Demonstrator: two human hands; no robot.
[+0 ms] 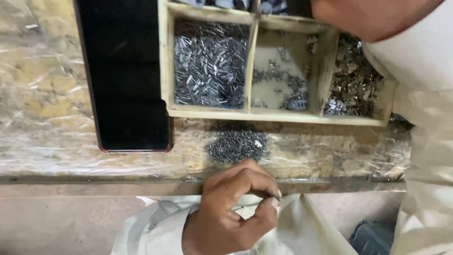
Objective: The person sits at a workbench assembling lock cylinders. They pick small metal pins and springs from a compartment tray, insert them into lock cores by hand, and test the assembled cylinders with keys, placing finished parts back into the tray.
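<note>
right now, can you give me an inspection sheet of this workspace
surface: bench top wrapped in wrinkled clear plastic, bare ledge along its front edge
job's things: small heap of tiny dark metal pieces on the plastic, just beyond the left hand
clutter: wooden divided tray, three compartments of small metal parts, middle one sparsest; black phone, screen dark, left of the tray
grips: left hand pinches thumb to forefinger below the heap, what it holds too small to tell; right arm reaches past the tray's far right, hand out of view
cables: nothing seen
surroundings: pale clothing, dark object at lower right
</note>
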